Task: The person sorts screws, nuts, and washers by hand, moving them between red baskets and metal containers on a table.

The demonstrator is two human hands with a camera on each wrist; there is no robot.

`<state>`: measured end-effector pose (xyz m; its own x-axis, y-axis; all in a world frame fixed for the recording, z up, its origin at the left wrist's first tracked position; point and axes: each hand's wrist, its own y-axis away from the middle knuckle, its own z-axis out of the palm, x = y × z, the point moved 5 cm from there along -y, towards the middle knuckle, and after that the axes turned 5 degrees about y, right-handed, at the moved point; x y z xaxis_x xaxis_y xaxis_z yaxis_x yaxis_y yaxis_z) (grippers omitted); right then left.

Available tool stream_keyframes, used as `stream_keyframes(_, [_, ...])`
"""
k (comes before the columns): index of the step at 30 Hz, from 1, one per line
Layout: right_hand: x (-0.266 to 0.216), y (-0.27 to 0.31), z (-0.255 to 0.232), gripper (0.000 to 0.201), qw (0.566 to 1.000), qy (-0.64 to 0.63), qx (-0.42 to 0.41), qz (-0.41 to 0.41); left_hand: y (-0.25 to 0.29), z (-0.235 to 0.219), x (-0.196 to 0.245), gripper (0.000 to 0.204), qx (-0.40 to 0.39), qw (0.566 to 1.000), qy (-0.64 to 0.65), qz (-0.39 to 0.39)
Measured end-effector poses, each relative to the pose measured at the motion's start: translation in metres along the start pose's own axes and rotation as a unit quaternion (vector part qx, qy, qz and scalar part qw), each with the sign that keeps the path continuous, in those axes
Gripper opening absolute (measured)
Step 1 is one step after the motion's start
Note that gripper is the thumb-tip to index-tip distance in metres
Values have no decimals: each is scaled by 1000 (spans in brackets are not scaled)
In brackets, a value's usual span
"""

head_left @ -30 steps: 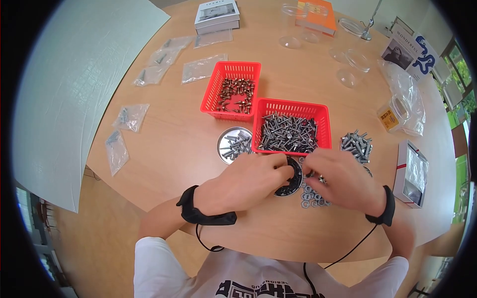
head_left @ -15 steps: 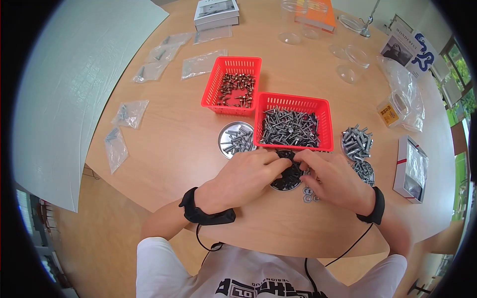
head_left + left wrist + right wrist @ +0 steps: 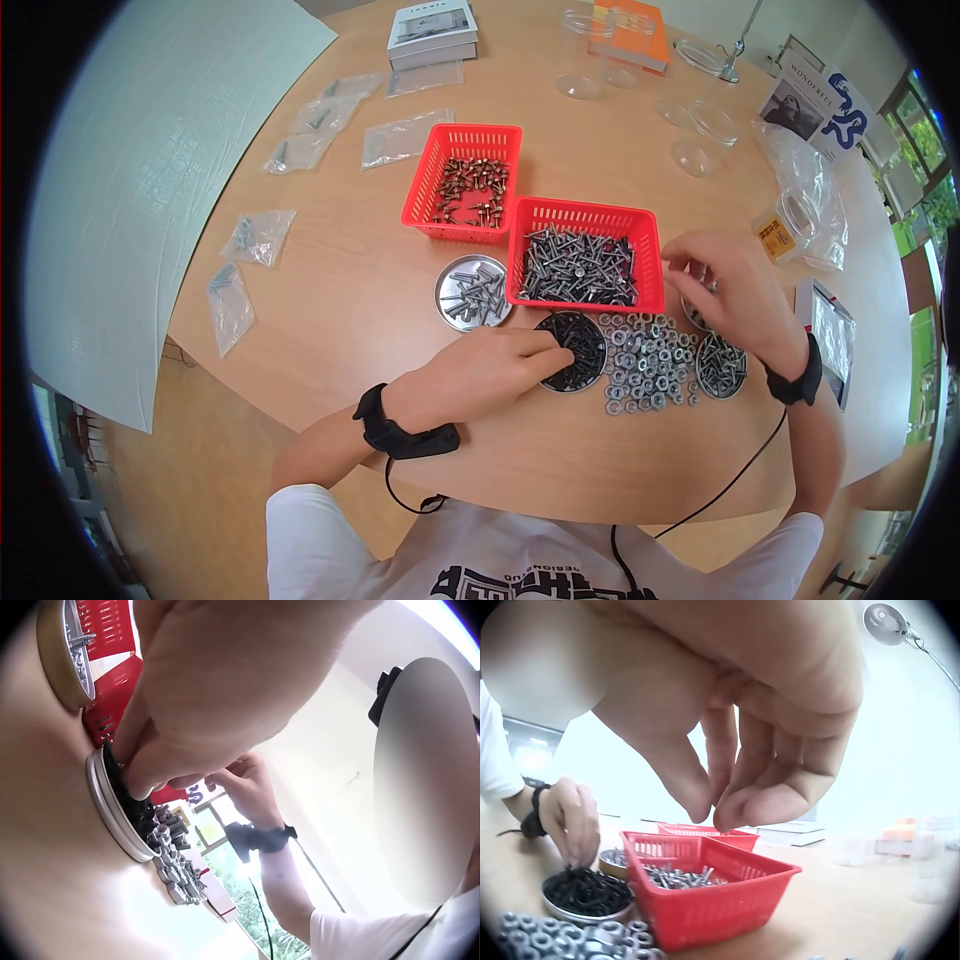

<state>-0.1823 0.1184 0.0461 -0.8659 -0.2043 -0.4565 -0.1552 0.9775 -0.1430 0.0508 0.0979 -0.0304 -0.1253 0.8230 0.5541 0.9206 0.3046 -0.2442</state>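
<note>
My left hand (image 3: 480, 372) reaches into a round metal dish (image 3: 112, 817) of small black screws (image 3: 585, 350). Its thumb and fingers dip among them, and the tips are partly hidden, so I cannot tell whether they pinch one. Right of the red basket, my right hand (image 3: 738, 285) hovers over a dish of silver bolts (image 3: 692, 310), mostly covering it. In the right wrist view its thumb and fingers (image 3: 761, 810) bend toward each other, with nothing visible between them. Loose silver nuts (image 3: 645, 365) lie between the black-screw dish and a dish of small silver screws (image 3: 722, 368).
A red basket (image 3: 655, 230) of long silver screws stands just ahead of the hands, with another red basket (image 3: 412, 205) of brownish screws behind it. Left of these is a dish (image 3: 441, 312) of silver bolts. Plastic bags (image 3: 232, 315), books (image 3: 432, 35) and clear containers (image 3: 692, 157) lie farther out.
My right hand has left the black-screw dish and moved right, over the silver bolts, uncovering the nuts. My left hand stays at the black-screw dish.
</note>
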Motion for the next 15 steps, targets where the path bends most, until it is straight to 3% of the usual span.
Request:
stream_keyframes(3, [18, -17, 4, 13, 993, 100, 1, -69, -6, -7, 7, 33, 26, 997, -48, 53])
stream_keyframes(6, [10, -26, 12, 23, 980, 182, -44, -64, -17, -22, 12, 27, 76, 991, -70, 84])
stream_keyframes(10, [17, -38, 42, 23, 974, 222, -46, -22, -49, -50, 3, 16, 103, 987, -103, 75])
stream_keyframes(12, [17, -41, 51, 18, 967, 251, -12, -43, -68, -47, -17, 14, 59, 993, -96, 47])
stream_keyframes(15, [21, -41, 59, 16, 958, 285, 16, -3, -101, -37, -43, 18, -45, 993, -105, -17])
